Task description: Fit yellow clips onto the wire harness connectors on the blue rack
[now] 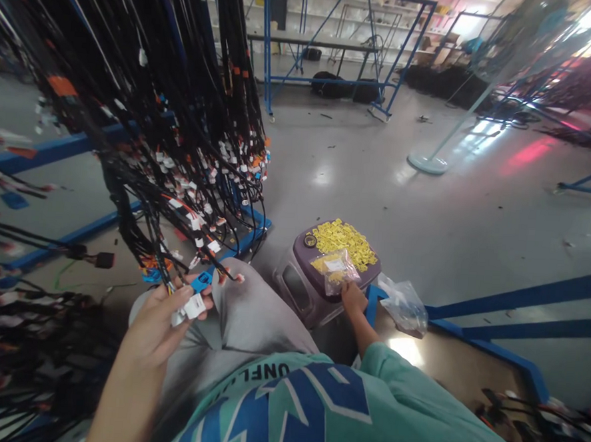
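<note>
My left hand [170, 313] is closed around the end of a wire harness, its fingers and thumb on a blue connector [202, 282] and a white label tag [194, 306]. Black and coloured wires run from it up to the hanging bundle. At the near edge of a purple-lidded container [300, 244], my right hand [353, 299] has its fingers curled at the corner of a clear plastic bag [336, 269] with small yellow pieces inside. Loose yellow pieces [347, 241] are heaped on the lid behind the bag.
Dense black wire harnesses [150, 52] with white, orange and blue ends hang at left over a blue frame [80, 144]. Another clear bag [403, 304] lies right of the container, by blue rails [521, 298]. A fan stand base [428, 164] and a blue rack [270, 53] are farther off.
</note>
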Tool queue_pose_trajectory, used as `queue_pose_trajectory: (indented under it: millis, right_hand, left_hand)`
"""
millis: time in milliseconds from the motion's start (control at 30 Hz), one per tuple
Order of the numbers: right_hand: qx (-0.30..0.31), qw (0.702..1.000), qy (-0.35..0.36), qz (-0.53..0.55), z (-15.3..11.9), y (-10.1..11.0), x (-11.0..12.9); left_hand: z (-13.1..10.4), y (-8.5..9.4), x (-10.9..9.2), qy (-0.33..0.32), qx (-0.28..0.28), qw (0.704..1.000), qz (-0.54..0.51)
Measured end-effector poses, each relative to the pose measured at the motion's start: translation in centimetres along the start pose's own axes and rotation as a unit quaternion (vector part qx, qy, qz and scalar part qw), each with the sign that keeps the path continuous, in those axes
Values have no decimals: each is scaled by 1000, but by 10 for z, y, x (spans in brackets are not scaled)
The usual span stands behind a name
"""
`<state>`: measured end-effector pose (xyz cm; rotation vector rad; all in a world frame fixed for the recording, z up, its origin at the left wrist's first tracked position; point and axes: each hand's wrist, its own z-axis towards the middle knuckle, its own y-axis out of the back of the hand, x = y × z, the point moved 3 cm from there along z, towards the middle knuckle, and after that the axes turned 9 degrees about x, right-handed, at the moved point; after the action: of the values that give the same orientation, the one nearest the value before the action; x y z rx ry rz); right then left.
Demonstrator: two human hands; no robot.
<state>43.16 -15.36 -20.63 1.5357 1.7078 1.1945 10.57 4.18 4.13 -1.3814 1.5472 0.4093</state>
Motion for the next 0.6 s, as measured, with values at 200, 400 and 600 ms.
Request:
queue_pose_trajectory:
  millis: [200, 400, 600]
  right_hand:
    - [10, 1000, 5, 27, -1, -1, 2]
    - [1, 997, -4, 78, -2, -3, 5]
    - [-33, 984, 45, 170, -19, 2, -7]
  left_hand:
    - [1, -2, 0, -2, 8, 1000, -1]
    - [1, 1, 2, -8, 20, 1000, -5]
    - [3, 6, 5, -22, 46, 999, -16]
